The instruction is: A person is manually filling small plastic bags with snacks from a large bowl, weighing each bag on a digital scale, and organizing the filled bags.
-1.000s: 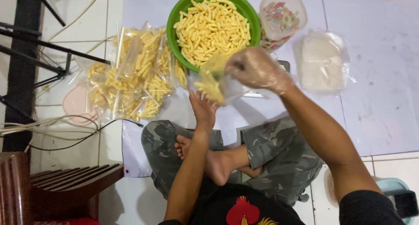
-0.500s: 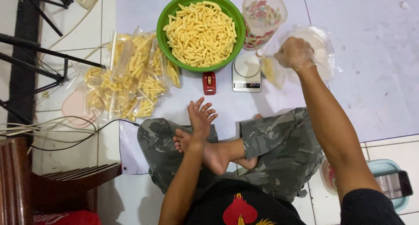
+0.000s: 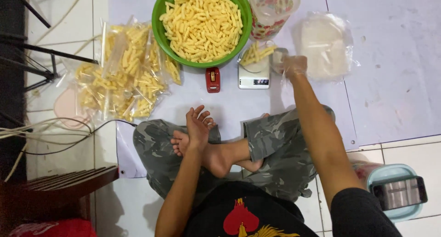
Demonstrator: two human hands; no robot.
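Note:
My right hand (image 3: 294,66), in a thin clear glove, grips the open end of a small plastic bag of yellow snack sticks (image 3: 257,54). The bag lies across the pan of a small white kitchen scale (image 3: 253,77). My left hand (image 3: 197,124) rests open on my bare foot, holding nothing. Just behind the scale stands a green bowl (image 3: 156,23) heaped with the same yellow sticks. A small red stapler-like tool (image 3: 212,79) lies left of the scale.
A pile of filled clear bags (image 3: 124,71) lies left of the bowl. A stack of empty plastic bags (image 3: 326,46) sits to the right, with a patterned jar (image 3: 273,9) behind the scale. Cables (image 3: 46,131) and wooden slats (image 3: 59,182) lie at left. A teal container (image 3: 395,191) sits by my right knee.
My right hand carried the bag from the bowl out to the right, then back onto the scale. My left hand let go of the bag and dropped to my foot.

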